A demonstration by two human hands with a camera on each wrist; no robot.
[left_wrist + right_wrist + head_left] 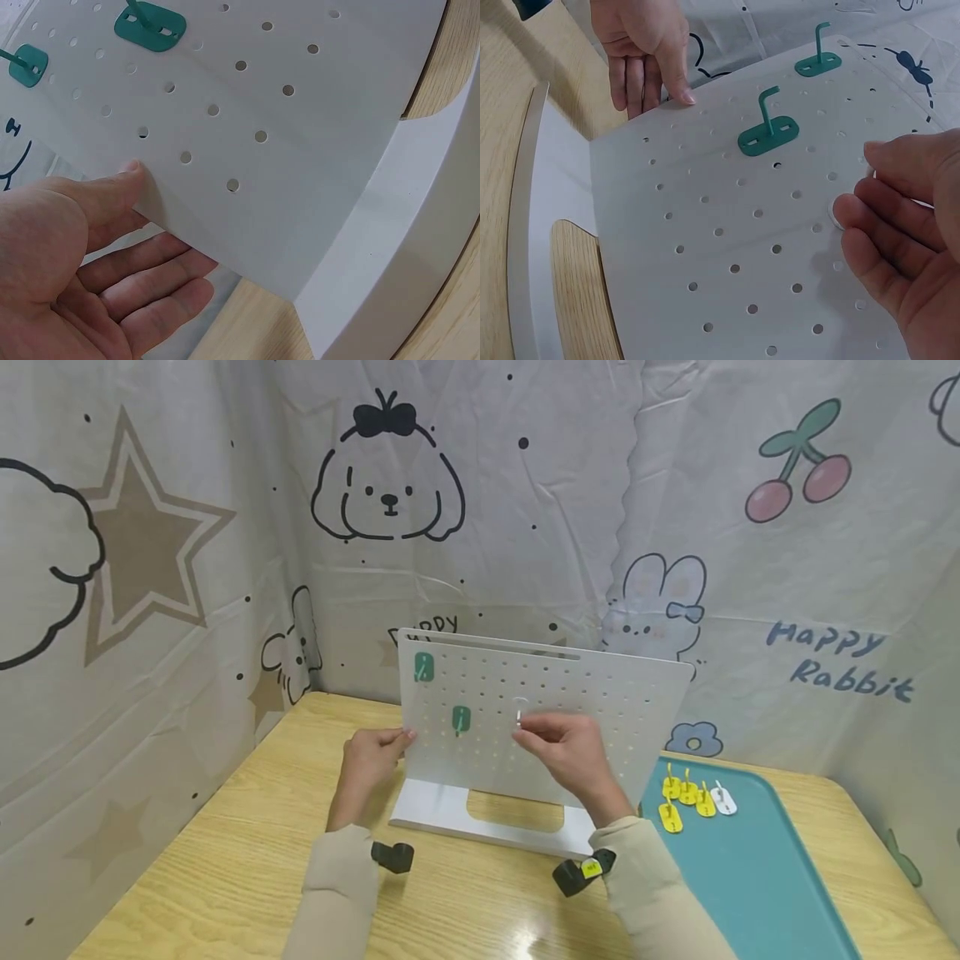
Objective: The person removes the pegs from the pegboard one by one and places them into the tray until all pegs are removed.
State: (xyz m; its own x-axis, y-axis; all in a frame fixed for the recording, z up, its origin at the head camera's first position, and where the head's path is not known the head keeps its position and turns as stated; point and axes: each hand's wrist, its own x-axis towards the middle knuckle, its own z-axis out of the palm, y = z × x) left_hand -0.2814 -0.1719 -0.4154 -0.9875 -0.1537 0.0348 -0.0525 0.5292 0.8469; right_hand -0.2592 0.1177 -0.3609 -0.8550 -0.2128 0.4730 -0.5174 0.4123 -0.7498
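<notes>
A white pegboard (442,760) stands on its white base, tilted slightly back. My left hand (371,764) grips its left edge, thumb on the front face and the other fingers behind, as the left wrist view shows. Against the middle of the board, my right hand (570,752) pinches a small white hook (518,718) between thumb and fingers. In the right wrist view those fingers mostly hide the hook; part of its pale plate shows beside them. Two green hooks sit on the board: an upper-left green hook (424,667) and a lower green hook (461,719).
To the right of the board lies a teal tray (750,877) with several yellow hooks (671,817) and another white hook (723,800) near its far end. All this stands on a wooden table (225,860), with a printed curtain (525,527) behind and at the sides.
</notes>
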